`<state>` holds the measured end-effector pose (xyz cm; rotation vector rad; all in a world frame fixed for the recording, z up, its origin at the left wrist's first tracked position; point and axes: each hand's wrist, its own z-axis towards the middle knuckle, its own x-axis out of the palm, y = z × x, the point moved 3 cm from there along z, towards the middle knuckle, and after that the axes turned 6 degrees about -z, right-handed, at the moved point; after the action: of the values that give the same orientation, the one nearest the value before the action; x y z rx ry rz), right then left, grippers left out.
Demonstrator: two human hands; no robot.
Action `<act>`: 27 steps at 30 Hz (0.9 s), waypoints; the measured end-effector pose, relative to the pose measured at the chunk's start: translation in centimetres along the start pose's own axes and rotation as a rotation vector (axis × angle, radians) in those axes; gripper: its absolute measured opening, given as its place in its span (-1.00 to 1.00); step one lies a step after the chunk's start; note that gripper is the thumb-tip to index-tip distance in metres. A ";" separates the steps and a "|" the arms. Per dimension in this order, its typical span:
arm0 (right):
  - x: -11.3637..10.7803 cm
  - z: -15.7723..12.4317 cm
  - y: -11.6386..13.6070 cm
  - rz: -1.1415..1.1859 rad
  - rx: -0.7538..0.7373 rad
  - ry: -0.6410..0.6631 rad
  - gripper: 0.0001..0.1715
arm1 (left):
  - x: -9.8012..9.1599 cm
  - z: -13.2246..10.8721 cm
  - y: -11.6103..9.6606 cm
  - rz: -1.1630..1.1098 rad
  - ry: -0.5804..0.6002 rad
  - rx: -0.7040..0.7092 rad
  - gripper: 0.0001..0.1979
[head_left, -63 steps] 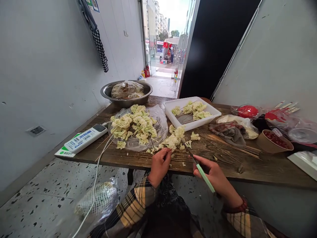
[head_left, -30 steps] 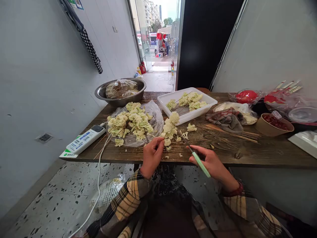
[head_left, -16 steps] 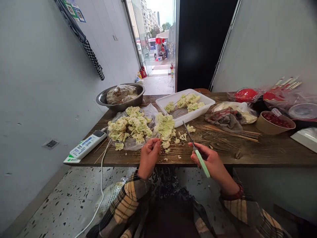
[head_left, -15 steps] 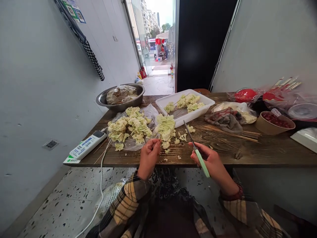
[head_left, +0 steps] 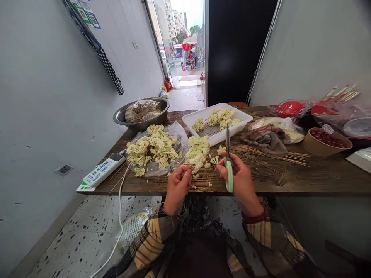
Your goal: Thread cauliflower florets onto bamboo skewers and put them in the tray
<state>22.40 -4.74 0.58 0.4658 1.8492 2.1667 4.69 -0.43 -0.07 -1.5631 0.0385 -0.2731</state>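
Pinching a cauliflower cluster (head_left: 198, 150) with the left hand (head_left: 177, 188) at the near middle of the surface (head_left: 261, 179), gripping green-handled scissors (head_left: 229, 175) in the right hand (head_left: 242, 181), perhaps risking nicked fingertips (head_left: 188, 176) through careless leftward snipping.

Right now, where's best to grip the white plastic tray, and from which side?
Probably take the white plastic tray by both short ends, coming in from left and right: its raised walls offer an edge to grasp, and loose cauliflower florets lie before the near long side.
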 end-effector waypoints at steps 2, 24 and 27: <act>0.7 0.6 -0.1 0.092 0.020 -0.007 -0.45 | 0.1 -0.1 0.0 0.021 -0.002 0.022 -0.71; 0.0 1.5 -1.9 -0.289 -0.121 -0.107 -0.44 | -1.4 -0.4 1.1 -0.093 -0.033 -0.074 -0.69; -0.4 1.4 -2.2 -0.337 -0.134 -0.136 -0.43 | -1.6 -0.5 1.3 -0.136 -0.010 -0.102 -0.69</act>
<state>23.33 -3.29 -1.39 0.2456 1.5702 1.9636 3.28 -0.61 -1.60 -1.6714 -0.0627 -0.3759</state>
